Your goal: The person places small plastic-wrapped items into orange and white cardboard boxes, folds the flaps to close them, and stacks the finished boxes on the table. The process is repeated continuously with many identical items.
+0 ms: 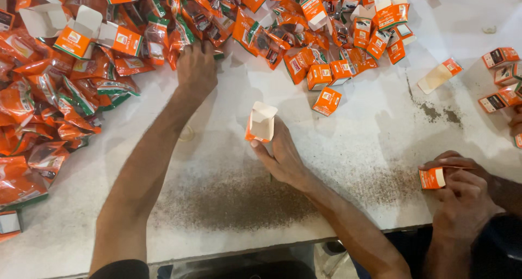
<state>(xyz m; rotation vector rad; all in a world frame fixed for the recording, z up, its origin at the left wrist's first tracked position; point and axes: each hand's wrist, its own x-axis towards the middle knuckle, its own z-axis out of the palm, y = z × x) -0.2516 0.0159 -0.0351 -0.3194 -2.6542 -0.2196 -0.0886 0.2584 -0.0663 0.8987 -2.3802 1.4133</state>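
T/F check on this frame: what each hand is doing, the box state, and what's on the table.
1. The right hand holds a small orange box with its top flaps open. True.
2. The left hand rests flat on bare table. False: it reaches into the pile of orange sachets.
3. Dark powder is scattered on the white table. True.
4. No one else is at the table. False: another person's hands hold an orange box at the right edge.

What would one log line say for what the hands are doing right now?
left hand: reaching into sachets | right hand: holding open small box | co-worker's hands: closing another box
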